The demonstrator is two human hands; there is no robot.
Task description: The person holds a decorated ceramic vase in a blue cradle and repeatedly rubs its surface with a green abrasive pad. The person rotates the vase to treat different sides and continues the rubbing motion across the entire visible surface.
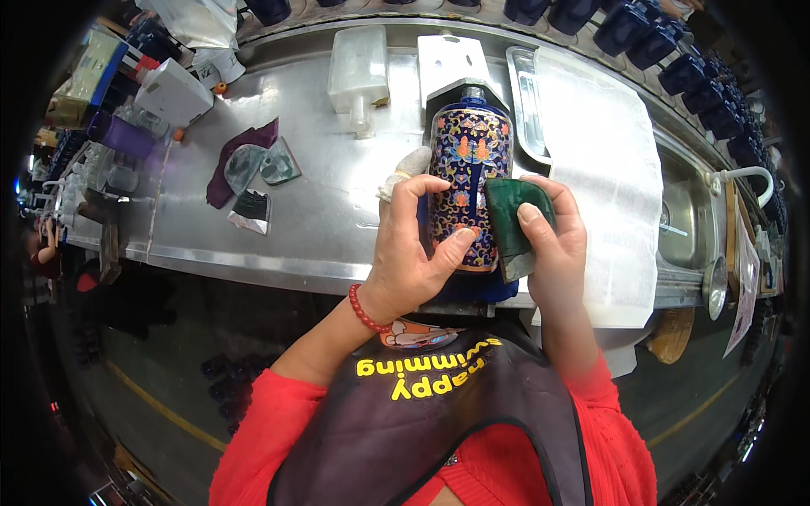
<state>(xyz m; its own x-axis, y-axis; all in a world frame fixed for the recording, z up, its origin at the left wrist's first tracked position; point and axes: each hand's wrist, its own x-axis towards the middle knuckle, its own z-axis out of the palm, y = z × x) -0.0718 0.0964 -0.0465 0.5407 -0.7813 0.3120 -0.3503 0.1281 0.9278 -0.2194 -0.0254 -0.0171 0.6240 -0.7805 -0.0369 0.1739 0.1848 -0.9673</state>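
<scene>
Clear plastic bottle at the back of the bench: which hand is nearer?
Left. The left hand grips the patterned blue vase just below and right of the clear plastic bottle. The right hand, pressing a green pad on the vase, sits farther right.

A single head-worn fisheye view looks steeply down from above the person's chest onto a long stainless-steel counter, which curves across the upper half of the picture. The lens sits close: the left hand and right hand fill the centre, with the red sleeves and dark apron rising from the lower edge. Straight edges bow toward the black circular rim. A steel sink lies at the right, and dark floor shows below the counter's near edge.
</scene>
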